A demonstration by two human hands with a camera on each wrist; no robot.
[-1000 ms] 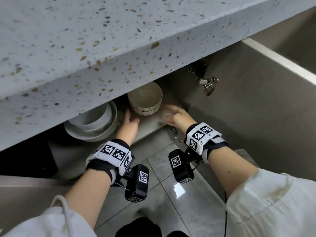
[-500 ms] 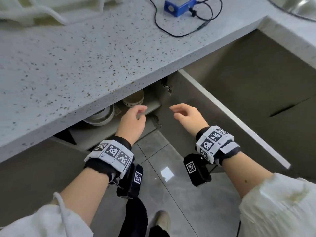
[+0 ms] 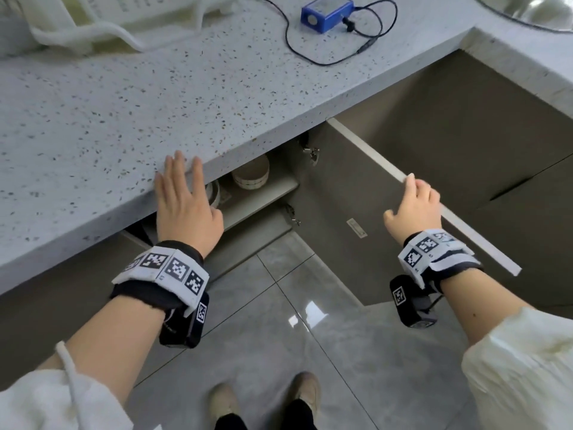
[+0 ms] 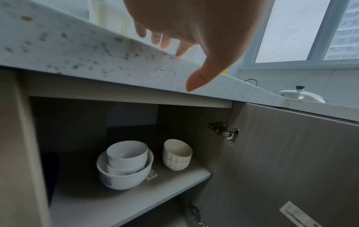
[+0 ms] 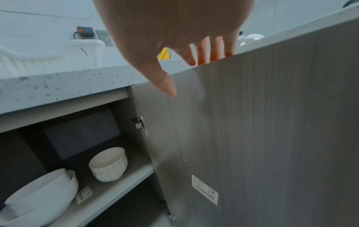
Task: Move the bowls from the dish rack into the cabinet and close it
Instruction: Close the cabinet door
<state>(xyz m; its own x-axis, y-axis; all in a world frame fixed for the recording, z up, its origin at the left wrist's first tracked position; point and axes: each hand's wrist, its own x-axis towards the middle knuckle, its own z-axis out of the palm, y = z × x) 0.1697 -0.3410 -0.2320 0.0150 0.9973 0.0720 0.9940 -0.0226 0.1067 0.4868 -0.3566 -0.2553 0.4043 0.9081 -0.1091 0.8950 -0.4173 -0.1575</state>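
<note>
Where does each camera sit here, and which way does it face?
Head: on the head, looking down at the countertop, open cabinet door and floor; left grip, right grip, sleeves, shoes show.
Left wrist: under the wrist, facing the countertop edge and stacked bowls inside the cabinet; palm, fingers show.
Right wrist: under the wrist, looking up along the cabinet door; fingers hook its top edge.
Both wrist views share bowls, shelf, hinge.

Bowls [image 4: 125, 169] sit on the cabinet shelf [image 4: 116, 204], left of the door [image 4: 291, 153].
</note>
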